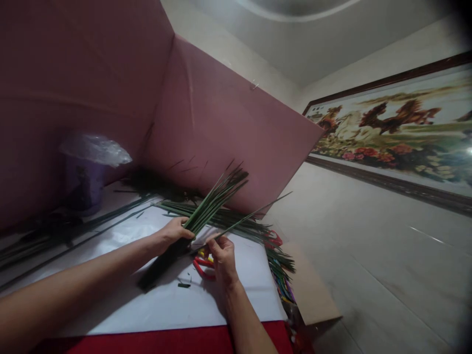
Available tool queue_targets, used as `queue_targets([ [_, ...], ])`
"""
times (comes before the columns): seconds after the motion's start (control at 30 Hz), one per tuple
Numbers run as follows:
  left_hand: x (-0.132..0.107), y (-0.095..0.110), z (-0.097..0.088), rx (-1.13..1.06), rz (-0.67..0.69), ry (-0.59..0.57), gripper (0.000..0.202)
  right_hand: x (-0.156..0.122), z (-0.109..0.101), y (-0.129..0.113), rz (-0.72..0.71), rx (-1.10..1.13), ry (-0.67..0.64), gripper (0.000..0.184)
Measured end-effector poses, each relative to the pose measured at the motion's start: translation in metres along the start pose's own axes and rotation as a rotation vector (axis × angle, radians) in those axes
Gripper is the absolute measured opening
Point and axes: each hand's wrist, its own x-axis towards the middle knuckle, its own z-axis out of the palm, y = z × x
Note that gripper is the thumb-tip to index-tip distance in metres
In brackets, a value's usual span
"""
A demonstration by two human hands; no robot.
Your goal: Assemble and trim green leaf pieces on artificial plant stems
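Observation:
My left hand [176,233] is wrapped round a bundle of long green leaves [216,199], which tilts up to the right over the white table. Its thick lower end reaches down to the left. Pinched in my right hand [222,253] is a single long leaf [254,215], its thin tip pointing up to the right. That leaf's lower end lies close beside the bundle. Just left of my right hand, red-handled scissors or pliers [202,268] rest on the table, partly hidden. Small cut leaf bits [184,284] lie nearby.
More leaves [243,223] lie across the back of the white table [177,314]. Pink panels [228,128] stand behind. A purple bucket [84,184] with clear plastic is at the back left. Cardboard [313,290] stands at the right edge, and red cloth [177,342] covers the front.

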Motion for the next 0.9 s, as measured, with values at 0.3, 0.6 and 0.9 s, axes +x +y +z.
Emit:
queue_targets([
  [0.3, -0.009, 0.005, 0.005, -0.167, 0.019, -0.289, 0.030, 0.006, -0.007, 0.006, 0.001, -0.008, 0.148, 0.025],
  [0.6, -0.015, 0.001, 0.006, -0.209, -0.090, -0.512, 0.032, 0.007, -0.010, 0.003, 0.023, 0.077, 0.178, 0.027],
  [0.9, -0.017, 0.008, 0.008, -0.071, -0.030, -0.466, 0.024, 0.004, -0.013, -0.012, 0.009, 0.192, 0.216, 0.025],
])
